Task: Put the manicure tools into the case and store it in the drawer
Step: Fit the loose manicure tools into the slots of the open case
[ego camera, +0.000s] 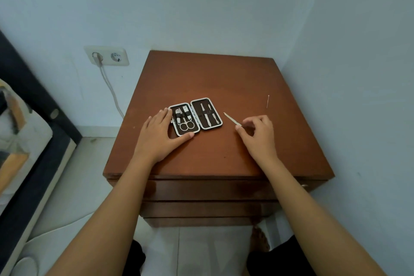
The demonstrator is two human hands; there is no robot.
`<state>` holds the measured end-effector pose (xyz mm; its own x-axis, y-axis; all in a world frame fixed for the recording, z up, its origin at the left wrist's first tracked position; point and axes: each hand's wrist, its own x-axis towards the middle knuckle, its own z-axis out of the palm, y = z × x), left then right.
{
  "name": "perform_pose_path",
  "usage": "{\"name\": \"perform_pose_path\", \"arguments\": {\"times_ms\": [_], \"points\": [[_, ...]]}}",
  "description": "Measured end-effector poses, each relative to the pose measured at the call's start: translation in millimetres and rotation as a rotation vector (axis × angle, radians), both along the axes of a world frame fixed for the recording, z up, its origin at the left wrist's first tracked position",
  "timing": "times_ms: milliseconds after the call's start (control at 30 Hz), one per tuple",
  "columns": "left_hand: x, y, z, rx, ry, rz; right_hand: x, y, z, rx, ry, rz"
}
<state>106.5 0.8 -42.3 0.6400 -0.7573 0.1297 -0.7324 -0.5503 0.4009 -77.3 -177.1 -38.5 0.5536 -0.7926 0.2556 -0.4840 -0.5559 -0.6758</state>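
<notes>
An open black manicure case (195,116) with a white rim lies flat on the brown wooden nightstand (215,78). Its left half holds scissors and clippers, its right half two slim tools. My left hand (160,135) rests flat on the top against the case's left edge, thumb along its front. My right hand (259,134) pinches the end of a thin metal tool (231,119), whose tip points toward the case. A slim metal pick (267,101) lies loose at the right of the top.
Shut drawer fronts (208,190) stack below the nightstand's front edge. White walls stand close behind and to the right. A wall socket (107,56) with a plugged cable is at the left, and a bed (24,141) beyond it.
</notes>
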Motion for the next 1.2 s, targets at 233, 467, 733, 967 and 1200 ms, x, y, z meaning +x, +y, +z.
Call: {"name": "perform_pose_path", "arguments": {"times_ms": [233,467,733,967,1200], "points": [[0,-1,-1,-0.007,-0.005,0.001,11,-6,3,0.104,-0.001,-0.080],[0,-2,0,-0.017,-0.010,0.007,19,-14,11,0.248,0.113,-0.094],[1,-2,-1,-0.011,-0.013,0.005,16,4,7,0.038,0.158,-0.072],[1,-1,-3,-0.021,-0.018,0.007,17,15,14,0.281,-0.109,-0.007],[3,-1,-3,-0.016,-0.016,0.008,42,45,13,0.307,-0.067,0.080]]}}
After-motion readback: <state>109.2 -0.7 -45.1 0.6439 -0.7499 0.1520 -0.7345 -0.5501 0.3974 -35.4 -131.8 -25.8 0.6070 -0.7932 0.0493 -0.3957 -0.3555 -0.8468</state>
